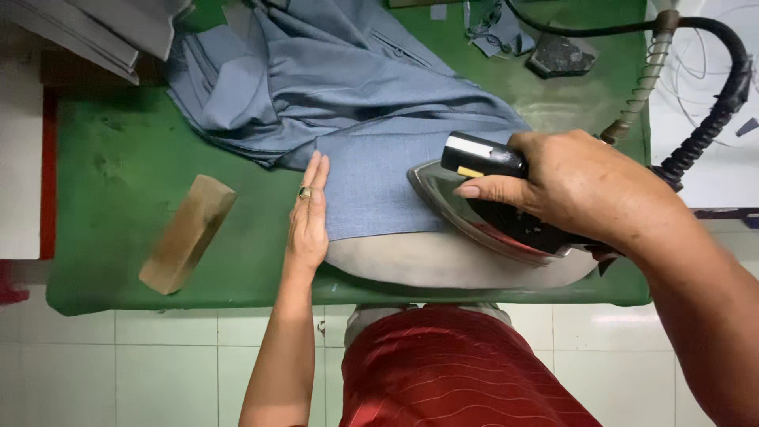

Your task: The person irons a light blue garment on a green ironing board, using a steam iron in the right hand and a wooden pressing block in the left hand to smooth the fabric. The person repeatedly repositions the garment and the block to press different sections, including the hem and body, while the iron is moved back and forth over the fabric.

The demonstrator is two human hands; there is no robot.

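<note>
Head view: a steam iron (506, 209) is gripped by its black handle in the right hand (569, 186), its soleplate set on a blue-grey garment (356, 103) spread over a pale pressing pad (443, 265) at the near edge of the green surface (118, 174). The left hand (308, 213), released and flat with a ring on one finger, is pressed on the fabric's left edge. A wooden block (188, 234) is seen lying well to the left.

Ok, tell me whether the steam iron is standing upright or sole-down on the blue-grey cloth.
Sole-down: the steam iron lies flat on the blue-grey cloth, gripped by the right hand.
</note>
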